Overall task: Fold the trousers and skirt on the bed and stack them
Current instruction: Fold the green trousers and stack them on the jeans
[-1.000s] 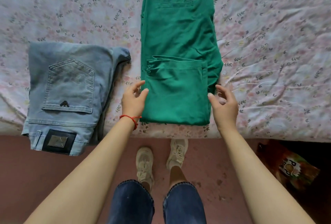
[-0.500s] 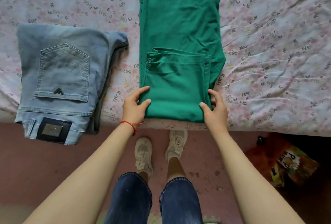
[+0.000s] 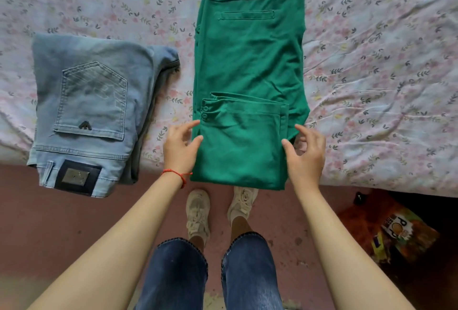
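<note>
Fingers (image 3: 192, 125) of my left hand (image 3: 179, 149) are spread apart, tips touching the left edge of the green trousers (image 3: 250, 66) just below the two small buttons, clamped on nothing. On the other side my right hand (image 3: 306, 158) has its fingers loosely apart too, thumb tip on the right edge of the folded-up leg section, the rest curled over the cloth's side without a grip. A red string bracelet (image 3: 177, 174) sits on my left wrist.

I see no containers on the bed (image 3: 384, 74). The green trousers lie in the centre of the frame, waistband at the top edge, lower part folded up over itself, its near fold at the mattress edge. The folded light-blue jeans (image 3: 84, 111) rest at the left of the frame, back pocket up, waistband patch hanging slightly over the edge, apart from the green pair.

Compared with half a second ago, both hands have loosened: the left one had thumb and fingers pressed at the lower left corner, the right was pinching the lower right corner; now both sit a little higher and opener. The jeans lie as before.

The bed wears a pale floral sheet, wrinkled at the right. Below it is a reddish floor (image 3: 62, 223), my pale sneakers (image 3: 198, 213), and a snack bag (image 3: 399, 232) at lower right.
</note>
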Tool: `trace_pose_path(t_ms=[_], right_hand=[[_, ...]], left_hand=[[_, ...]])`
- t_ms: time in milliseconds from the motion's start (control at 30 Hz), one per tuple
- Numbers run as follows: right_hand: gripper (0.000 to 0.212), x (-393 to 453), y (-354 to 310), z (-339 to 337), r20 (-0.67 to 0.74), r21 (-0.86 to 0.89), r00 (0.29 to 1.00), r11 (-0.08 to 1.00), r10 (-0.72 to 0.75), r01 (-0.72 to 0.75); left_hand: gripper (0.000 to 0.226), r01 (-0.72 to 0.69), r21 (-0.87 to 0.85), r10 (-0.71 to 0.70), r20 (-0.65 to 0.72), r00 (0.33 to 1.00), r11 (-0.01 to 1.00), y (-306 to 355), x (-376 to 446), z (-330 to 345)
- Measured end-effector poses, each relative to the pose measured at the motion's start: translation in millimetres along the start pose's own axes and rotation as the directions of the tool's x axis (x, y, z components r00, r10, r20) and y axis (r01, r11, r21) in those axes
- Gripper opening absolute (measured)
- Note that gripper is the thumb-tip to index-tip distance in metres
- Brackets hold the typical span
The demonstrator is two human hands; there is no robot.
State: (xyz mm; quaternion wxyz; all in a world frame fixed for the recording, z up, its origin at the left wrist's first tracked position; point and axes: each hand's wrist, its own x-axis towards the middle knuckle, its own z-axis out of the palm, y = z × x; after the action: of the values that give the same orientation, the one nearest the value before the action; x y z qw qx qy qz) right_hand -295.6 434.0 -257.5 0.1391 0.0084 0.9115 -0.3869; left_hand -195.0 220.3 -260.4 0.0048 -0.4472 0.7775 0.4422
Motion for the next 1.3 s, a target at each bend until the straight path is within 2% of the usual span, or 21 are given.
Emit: trace_pose_path(t_ms=[100,200,267,400,633,767,933,1100,1300], right_hand=[[0.036,25,-17,3,-0.02,-0.004,0.994,0.995,-0.104,0.104],[0.037,47,-27,10,0.086,-0.029,0.98,0.982,-0.181,0.184],[0.037,56,-27,16,0.16,-0.066,0.972,0.981,-0.172,0.184],[0.026,66,-23,20,0.216,-0.091,0.967,0.984,-0.133,0.155],[0.017,80,-35,13,0.155,0.046,0.978,0.99,-0.136,0.13],[0.017,92,-37,22,0.203,-0.047,0.972,0.99,-0.119,0.131],[0.027,137,-57,17,0.061,-0.038,0.985,0.985,-0.163,0.165],[0.033,205,-87,25,0.074,0.123,0.993,0.989,-0.093,0.083],[0.034,255,-112,46,0.14,0.275,0.983,0.958,-0.122,0.08]], left_hand=[[0.033,-0.106,0.073,0.109,-0.031,0.994,0.992,19,23,-1],[0.033,-0.163,0.112,0.163,0.012,0.987,0.98,33,42,5],[0.035,-0.164,0.137,0.159,0.046,0.986,0.977,37,52,12],[0.032,-0.118,0.141,0.11,0.059,0.992,0.983,38,64,20],[0.025,-0.093,-0.049,0.092,-0.013,0.996,0.994,49,77,10],[0.022,-0.069,-0.026,0.07,0.032,0.997,0.997,46,83,11],[0.027,-0.181,0.084,0.184,-0.023,0.983,0.98,67,125,2],[0.035,-0.194,0.046,0.195,-0.017,0.981,0.98,99,186,11],[0.034,-0.121,-0.152,0.13,0.051,0.99,0.981,134,240,20]])
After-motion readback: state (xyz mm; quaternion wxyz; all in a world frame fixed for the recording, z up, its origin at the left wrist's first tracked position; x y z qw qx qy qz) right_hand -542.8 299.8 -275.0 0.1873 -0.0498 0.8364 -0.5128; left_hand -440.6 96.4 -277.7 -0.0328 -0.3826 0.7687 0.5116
